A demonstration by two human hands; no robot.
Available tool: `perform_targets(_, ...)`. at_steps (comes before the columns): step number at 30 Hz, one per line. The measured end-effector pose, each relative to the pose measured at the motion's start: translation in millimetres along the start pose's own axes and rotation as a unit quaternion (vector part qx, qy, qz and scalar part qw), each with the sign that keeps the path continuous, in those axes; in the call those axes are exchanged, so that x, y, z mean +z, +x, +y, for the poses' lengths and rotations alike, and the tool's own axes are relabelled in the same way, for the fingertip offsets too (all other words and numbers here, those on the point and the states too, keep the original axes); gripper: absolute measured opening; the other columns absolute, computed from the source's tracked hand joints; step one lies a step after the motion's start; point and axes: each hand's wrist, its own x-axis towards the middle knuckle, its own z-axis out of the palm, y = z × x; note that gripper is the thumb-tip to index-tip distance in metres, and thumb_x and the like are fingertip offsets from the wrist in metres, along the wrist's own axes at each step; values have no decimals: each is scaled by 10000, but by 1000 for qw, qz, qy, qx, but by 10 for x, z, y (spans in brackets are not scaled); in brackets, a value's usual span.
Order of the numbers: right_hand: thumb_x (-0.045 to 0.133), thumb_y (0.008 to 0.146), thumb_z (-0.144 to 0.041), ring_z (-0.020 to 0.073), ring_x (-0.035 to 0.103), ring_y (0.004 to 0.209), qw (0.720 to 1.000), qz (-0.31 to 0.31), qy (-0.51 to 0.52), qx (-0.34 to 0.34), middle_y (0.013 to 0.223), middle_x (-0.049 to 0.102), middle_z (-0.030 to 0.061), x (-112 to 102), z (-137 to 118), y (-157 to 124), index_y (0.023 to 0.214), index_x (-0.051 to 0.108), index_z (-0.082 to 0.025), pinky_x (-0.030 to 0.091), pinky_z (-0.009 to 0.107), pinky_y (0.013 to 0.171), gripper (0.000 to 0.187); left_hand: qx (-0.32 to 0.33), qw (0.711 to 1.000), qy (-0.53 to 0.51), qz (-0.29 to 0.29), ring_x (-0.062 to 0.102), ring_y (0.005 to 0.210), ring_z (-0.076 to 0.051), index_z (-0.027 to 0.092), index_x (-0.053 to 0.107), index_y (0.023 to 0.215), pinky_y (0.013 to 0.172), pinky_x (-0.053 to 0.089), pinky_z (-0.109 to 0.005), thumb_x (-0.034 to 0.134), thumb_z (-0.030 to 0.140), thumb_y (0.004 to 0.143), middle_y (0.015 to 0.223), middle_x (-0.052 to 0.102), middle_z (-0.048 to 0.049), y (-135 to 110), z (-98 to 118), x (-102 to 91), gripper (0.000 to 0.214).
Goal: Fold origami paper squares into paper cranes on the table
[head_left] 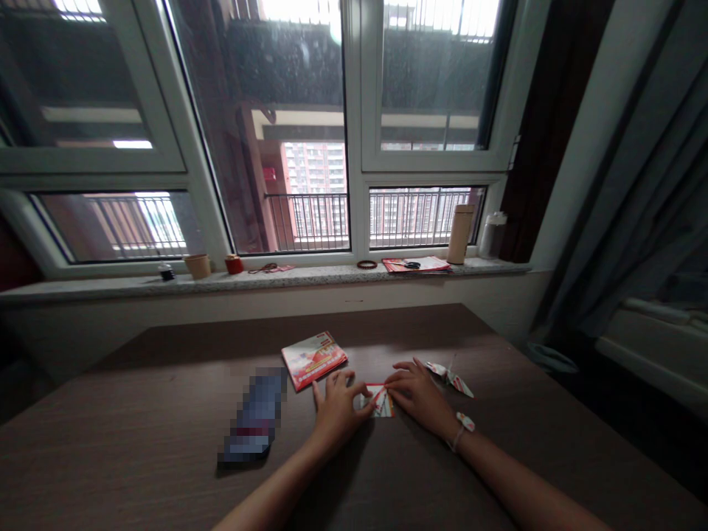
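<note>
A small piece of folded printed paper (383, 404), white with red and orange, lies on the brown table in front of me. My left hand (336, 407) has its thumb and index finger closed on the paper's left side, the other fingers bent above the table. At the upper right edge, the fingertips of my right hand (421, 398) pinch the same paper. Just beyond my right hand rests a folded paper figure (452, 377) with pointed ends. A red and white printed paper stack (314, 360) lies past my left hand.
A pixelated, dark phone-like object (255, 417) lies left of my left arm on the table (138, 413). On the windowsill (310, 276) stand a paper cup (198, 266), a tan bottle (459, 234) and a white bottle (492, 234); scissors (410, 265) lie on printed papers.
</note>
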Motion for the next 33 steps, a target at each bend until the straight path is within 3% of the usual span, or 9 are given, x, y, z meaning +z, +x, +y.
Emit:
perform_targets(27,532,891,-288,203,529,1085,998,4,-63,-5,989,697,6,-42,-104,-13,935,697,-275,109,538,1119,171,2,1000,7,-1,360,1278,-306,333,696,920,1066,74,-663,620,463,779,1306,526,-41,-17,7,-7,206)
perform_targets(33,573,870,-288,209,494,1150,998,-6,-59,-34,1016,678,-7,-50,-103,-57,943,708,-335,98,537,1122,161,6,1000,6,3,360,1282,-313,332,694,911,1060,82,-675,621,472,778,1303,532,-43,-16,1,-1,206)
